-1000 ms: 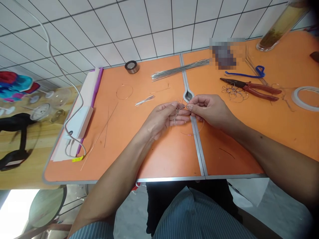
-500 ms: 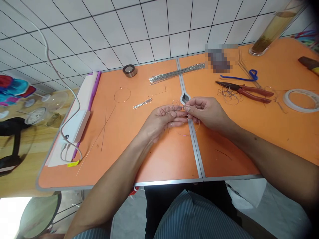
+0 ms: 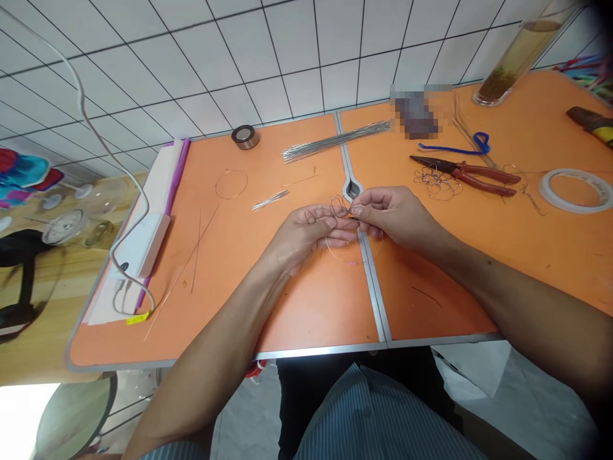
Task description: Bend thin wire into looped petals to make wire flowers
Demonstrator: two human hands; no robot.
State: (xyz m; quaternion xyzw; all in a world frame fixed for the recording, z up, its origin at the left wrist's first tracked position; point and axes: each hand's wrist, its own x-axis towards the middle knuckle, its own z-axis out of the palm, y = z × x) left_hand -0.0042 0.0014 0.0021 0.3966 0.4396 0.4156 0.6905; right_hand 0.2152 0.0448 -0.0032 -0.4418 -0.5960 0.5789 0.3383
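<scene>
Thin wire bent into several small loops (image 3: 338, 206) lies across the fingers of my left hand (image 3: 311, 233), whose thumb presses on it. My right hand (image 3: 390, 214) pinches the wire's other end between thumb and forefinger, close against the left fingertips. A larger wire ring (image 3: 341, 260) hangs below both hands, with a small pinkish part low on it. Whether the ring joins the loops is hidden by the fingers. Both hands are above the metal seam of the orange table (image 3: 316, 313).
Short wires (image 3: 271, 200), a wire circle (image 3: 232, 184), a bundle of long wires (image 3: 335, 142) and a tape roll (image 3: 245, 137) lie on the left and behind. To the right are pliers (image 3: 464, 174), tangled wire (image 3: 437, 184), a white ring (image 3: 577, 190) and a tall glass of liquid (image 3: 507, 70).
The wire loops have turned slightly between my fingers and stand up more clearly. Both hands keep nearly the same place and grip. The whole view has shifted a little.
</scene>
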